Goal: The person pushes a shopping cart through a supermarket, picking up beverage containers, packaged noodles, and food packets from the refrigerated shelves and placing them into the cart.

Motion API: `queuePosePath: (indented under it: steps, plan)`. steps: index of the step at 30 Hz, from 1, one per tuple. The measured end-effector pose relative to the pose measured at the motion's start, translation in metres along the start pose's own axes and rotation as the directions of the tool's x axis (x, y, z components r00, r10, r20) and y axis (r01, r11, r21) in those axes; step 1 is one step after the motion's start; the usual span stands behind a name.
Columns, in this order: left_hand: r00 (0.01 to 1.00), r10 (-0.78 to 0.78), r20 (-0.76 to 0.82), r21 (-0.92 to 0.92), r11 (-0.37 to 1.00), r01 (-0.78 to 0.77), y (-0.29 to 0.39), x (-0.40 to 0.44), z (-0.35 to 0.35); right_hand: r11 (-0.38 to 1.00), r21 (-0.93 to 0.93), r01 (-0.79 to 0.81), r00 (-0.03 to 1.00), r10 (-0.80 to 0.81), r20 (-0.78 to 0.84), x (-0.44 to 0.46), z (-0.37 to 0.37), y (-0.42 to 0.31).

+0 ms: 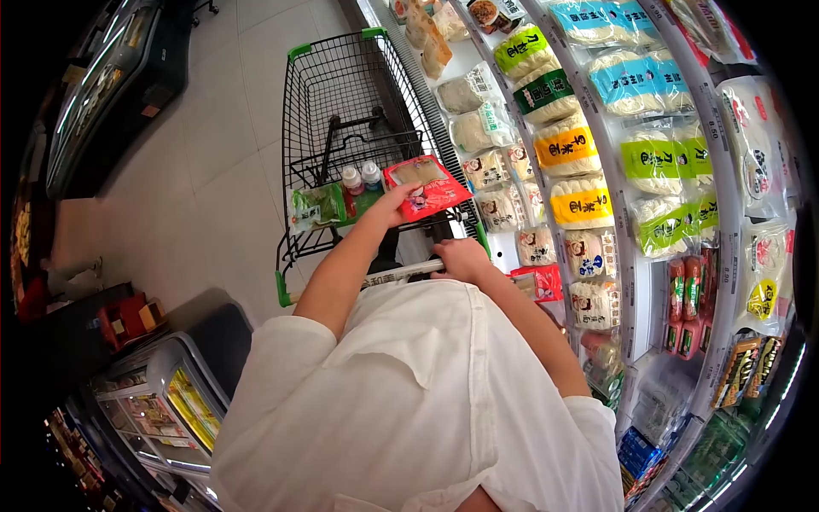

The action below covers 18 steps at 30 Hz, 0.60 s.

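- The left hand (pixel 399 205) holds a red packet (pixel 437 194) by its near edge, with the thumb on top. The fingers under it are hidden.
- The red packet is over the near end of the cart (pixel 300 51), toward its right side. The pictures do not show if it touches anything below.
- The right hand (pixel 462 258) is closed around the cart handle (pixel 401 271), close to the handle's right end.
- Two small bottles (pixel 352 181) with white caps stand in the near end of the cart, just left of the packet.
- A green bag (pixel 314 207) is at the cart's near left corner, beside the bottles.
- Right of the cart, a shelf (pixel 589 94) has lots of noodle packs (pixel 573 152). Another red packet (pixel 539 282) is there too, near the right arm.
- To do this well, the left hand should pinch firmly but not squash the packet.
- It is best to hold the packet level and clear of the bottles, since a bump could tip them.
- A snug right hand on the handle should help stop the cart from rolling.
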<state>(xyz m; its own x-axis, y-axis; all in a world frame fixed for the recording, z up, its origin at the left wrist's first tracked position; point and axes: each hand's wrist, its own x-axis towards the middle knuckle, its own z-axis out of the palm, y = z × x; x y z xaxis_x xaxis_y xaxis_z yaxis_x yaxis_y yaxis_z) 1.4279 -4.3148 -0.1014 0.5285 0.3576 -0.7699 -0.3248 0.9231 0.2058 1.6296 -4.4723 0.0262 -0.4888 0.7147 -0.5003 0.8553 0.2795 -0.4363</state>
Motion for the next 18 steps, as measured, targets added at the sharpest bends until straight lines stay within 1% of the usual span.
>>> queuePosePath:
  steps: [1, 2, 3, 4, 5, 6, 7, 8, 9, 10, 11, 13, 14, 15, 17, 18]
  plan:
    - [0.998, 0.004, 0.056, -0.081, 0.997, 0.001, -0.001, 0.002, 0.009, 0.997, 0.07, 0.025, 0.999, -0.021, -0.047, -0.003, -0.002, 0.0]
    - [0.997, 0.061, 0.056, -0.055, 0.997, -0.058, -0.005, 0.002, 0.017, 0.989, 0.138, 0.053, 0.995, -0.04, -0.096, -0.005, -0.004, -0.001]
    - [0.997, 0.056, 0.059, -0.048, 0.997, -0.053, -0.007, -0.008, 0.029, 0.989, 0.142, 0.047, 0.994, -0.033, -0.101, -0.004, -0.001, 0.001]
    - [0.985, 0.036, 0.17, -0.086, 0.996, -0.021, -0.008, -0.019, 0.042, 0.916, 0.394, 0.071, 0.964, 0.04, -0.264, -0.003, 0.005, 0.006]
    - [0.959, 0.018, 0.282, -0.118, 0.993, 0.016, -0.01, -0.033, 0.057, 0.782, 0.608, 0.136, 0.904, 0.153, -0.399, -0.003, 0.008, 0.009]
    - [0.947, 0.06, 0.317, -0.086, 0.996, -0.034, -0.014, -0.051, 0.076, 0.612, 0.79, 0.035, 0.913, 0.302, -0.275, -0.007, 0.002, 0.008]
    - [0.945, 0.049, 0.324, -0.075, 0.997, -0.026, -0.021, -0.055, 0.084, 0.61, 0.792, 0.033, 0.907, 0.315, -0.28, -0.011, -0.001, 0.002]
    - [0.907, 0.104, 0.409, -0.09, 0.993, -0.073, -0.027, -0.059, 0.093, 0.589, 0.79, 0.171, 0.806, 0.377, -0.457, -0.014, -0.003, -0.006]
    - [0.858, 0.154, 0.491, -0.108, 0.987, -0.116, -0.033, -0.064, 0.103, 0.579, 0.755, 0.306, 0.663, 0.44, -0.606, -0.018, -0.005, -0.014]
    - [0.861, 0.162, 0.482, -0.138, 0.985, -0.109, -0.034, -0.08, 0.125, 0.452, 0.823, 0.344, 0.684, 0.48, -0.549, -0.023, -0.012, -0.019]
    - [0.859, 0.145, 0.491, -0.121, 0.988, -0.098, -0.037, -0.092, 0.142, 0.451, 0.822, 0.348, 0.669, 0.495, -0.554, -0.024, -0.008, -0.017]
    - [0.91, 0.213, 0.355, -0.124, 0.976, -0.18, -0.041, -0.104, 0.164, 0.203, 0.896, 0.394, 0.625, 0.655, -0.424, -0.025, -0.013, -0.019]
    - [0.9, 0.232, 0.369, -0.13, 0.972, -0.197, -0.047, -0.097, 0.161, 0.087, 0.928, 0.363, 0.62, 0.721, -0.31, -0.03, -0.015, -0.02]
    - [0.901, 0.213, 0.378, -0.107, 0.977, -0.186, -0.052, -0.102, 0.169, 0.081, 0.922, 0.378, 0.603, 0.735, -0.311, -0.033, -0.021, -0.022]
    - [0.876, 0.343, 0.339, -0.027, 0.934, -0.356, -0.066, -0.117, 0.187, 0.087, 0.784, 0.614, 0.485, 0.742, -0.463, -0.032, -0.029, -0.022]
    - [0.848, 0.366, 0.384, 0.064, 0.905, -0.42, -0.072, -0.115, 0.186, 0.089, 0.768, 0.635, 0.444, 0.771, -0.456, -0.032, -0.031, -0.021]
